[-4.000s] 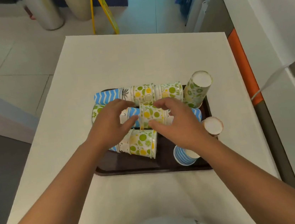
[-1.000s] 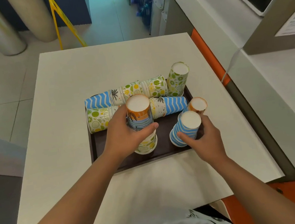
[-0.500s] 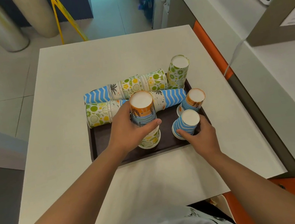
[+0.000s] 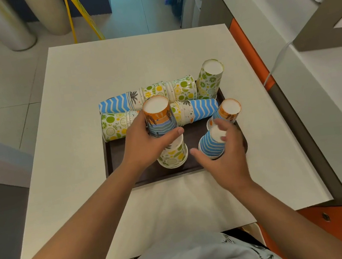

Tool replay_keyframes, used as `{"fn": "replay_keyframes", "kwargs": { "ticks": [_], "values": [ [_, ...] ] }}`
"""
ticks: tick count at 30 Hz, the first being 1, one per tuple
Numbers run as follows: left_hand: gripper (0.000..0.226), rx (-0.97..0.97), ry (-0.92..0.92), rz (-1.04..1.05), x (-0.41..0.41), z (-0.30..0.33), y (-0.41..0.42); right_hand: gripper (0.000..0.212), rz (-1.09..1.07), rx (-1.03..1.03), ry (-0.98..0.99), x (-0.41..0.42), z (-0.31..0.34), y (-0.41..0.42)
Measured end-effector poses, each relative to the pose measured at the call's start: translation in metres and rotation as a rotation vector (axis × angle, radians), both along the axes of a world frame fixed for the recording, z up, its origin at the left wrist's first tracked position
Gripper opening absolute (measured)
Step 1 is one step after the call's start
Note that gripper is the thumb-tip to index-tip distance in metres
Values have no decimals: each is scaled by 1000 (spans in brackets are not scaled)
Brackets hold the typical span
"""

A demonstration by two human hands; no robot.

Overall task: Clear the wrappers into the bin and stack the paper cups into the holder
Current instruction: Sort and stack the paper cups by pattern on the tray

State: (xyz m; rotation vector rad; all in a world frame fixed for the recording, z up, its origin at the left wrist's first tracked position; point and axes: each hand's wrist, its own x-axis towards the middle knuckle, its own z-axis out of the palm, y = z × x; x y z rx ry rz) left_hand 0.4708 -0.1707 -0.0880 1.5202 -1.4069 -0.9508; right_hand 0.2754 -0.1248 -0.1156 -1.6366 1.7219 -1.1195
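Observation:
A dark brown tray [image 4: 141, 178] lies on the white table [image 4: 140, 60] and carries paper cups. My left hand [image 4: 144, 145] grips an upside-down stack [image 4: 160, 117] topped by an orange and blue cup; a green-fruit cup [image 4: 174, 154] is its bottom. My right hand [image 4: 225, 155] curls round an upside-down blue zigzag cup [image 4: 211, 146]. Behind it stands an upside-down orange cup [image 4: 228, 109]. Two rows of nested cups lie on their sides: a far row [image 4: 150, 95] and a nearer row [image 4: 195, 109]. A tall upside-down green stack [image 4: 209, 79] stands at the tray's far right corner.
An orange-trimmed white counter [image 4: 281, 19] runs along the table's right side, with a white cable [image 4: 276, 62] hanging over it. A yellow floor sign [image 4: 82, 13] and two round columns [image 4: 6, 22] stand on the tiled floor beyond the table. No bin, holder or wrappers are in view.
Four seconds ago both hands worked at the lying cups. Since then my left hand stood a stack upright, and my right hand has closed round the blue zigzag cup and tilted it.

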Motion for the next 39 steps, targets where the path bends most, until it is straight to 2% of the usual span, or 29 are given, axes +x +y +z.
{"fn": "replay_keyframes", "kwargs": {
  "ticks": [4,8,16,20,24,26,29,32,33,35,37,39],
  "values": [
    [58,-11,-3,-8,1,5,-1,101,260,218,41,30,-2,-9],
    [57,4,-35,-13,6,5,-2,90,258,336,-37,46,-24,-24],
    [62,-71,-27,45,17,24,-7,76,289,362,-65,48,-50,-37],
    [61,-131,-21,36,17,38,-9,82,283,372,-75,50,-55,-44],
    [62,-191,18,40,8,52,-15,99,294,377,-108,44,-41,-42],
    [62,-221,33,29,-1,58,-20,89,259,316,-133,32,-22,-34],
    [68,-255,37,-12,-21,63,-31,50,111,110,-256,6,15,-27],
    [74,-245,2,-93,-51,62,-43,27,-18,-87,-374,-21,51,-41],
    [74,-236,-19,-126,-60,60,-46,29,-17,-114,-381,-26,61,-48],
    [68,-213,-45,-197,-83,56,-53,46,43,-99,-351,-38,80,-63],
    [56,-187,-59,-261,-103,53,-59,65,119,-21,-274,-50,91,-78],
    [54,-163,-103,-307,-118,50,-64,74,155,24,-164,-60,93,-89]
  ]
}}
